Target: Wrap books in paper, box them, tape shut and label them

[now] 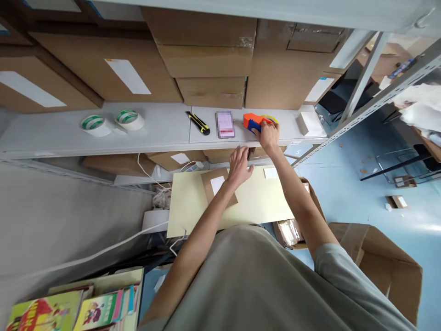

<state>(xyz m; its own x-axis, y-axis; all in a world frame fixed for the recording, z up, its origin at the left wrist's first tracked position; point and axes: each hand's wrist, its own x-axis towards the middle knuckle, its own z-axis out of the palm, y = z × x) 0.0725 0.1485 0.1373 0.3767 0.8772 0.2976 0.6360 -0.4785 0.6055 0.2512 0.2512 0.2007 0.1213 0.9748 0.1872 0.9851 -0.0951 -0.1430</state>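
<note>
Two rolls of tape and a utility knife lie untouched on the grey shelf. The left hand, fingers spread, presses flat on a labelled brown parcel on the pale table. The right hand is closed around the orange tape dispenser, which rests on the shelf, so the parcel looks not yet taped.

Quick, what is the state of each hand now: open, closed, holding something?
Left hand: open, fingers spread, resting on the brown parcel.
Right hand: closed on the orange tape dispenser on the shelf.
</note>
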